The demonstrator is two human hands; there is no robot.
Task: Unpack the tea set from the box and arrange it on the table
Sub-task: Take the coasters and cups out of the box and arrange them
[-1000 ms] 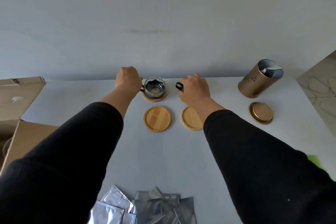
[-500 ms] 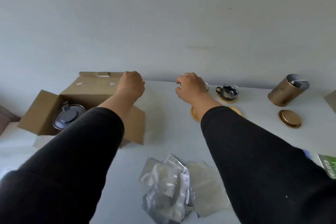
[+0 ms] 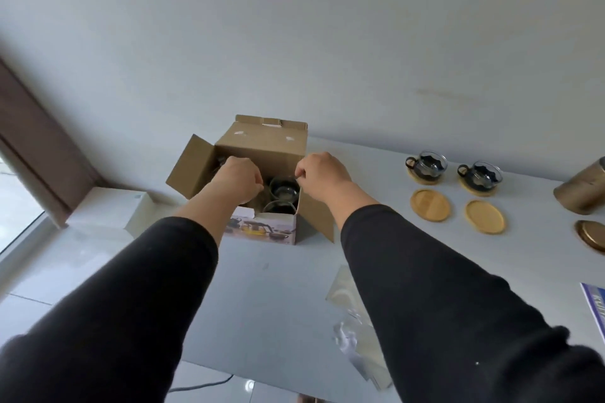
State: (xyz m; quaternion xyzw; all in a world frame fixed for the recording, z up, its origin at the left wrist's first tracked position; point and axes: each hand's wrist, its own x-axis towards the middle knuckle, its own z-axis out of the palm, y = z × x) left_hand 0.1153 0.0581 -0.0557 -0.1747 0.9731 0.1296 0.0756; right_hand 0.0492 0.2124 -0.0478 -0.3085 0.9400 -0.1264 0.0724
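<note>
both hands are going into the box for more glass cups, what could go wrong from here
1. The left hand and right hand crowd the mouth of the cardboard box, where the glass cups sit packed together; lifting one may knock another.
2. The box stands near the table's left edge, so a tug might shift it toward the drop.
3. The empty coasters lie close in front of the two filled ones, so setting a cup down may bump those already placed.

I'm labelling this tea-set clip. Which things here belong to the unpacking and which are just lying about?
Belong: cardboard box, glass cups inside it, two cups on coasters, two bare coasters, both hands.

Lying about: gold canister, its lid, foil packets, leaflet.
</note>
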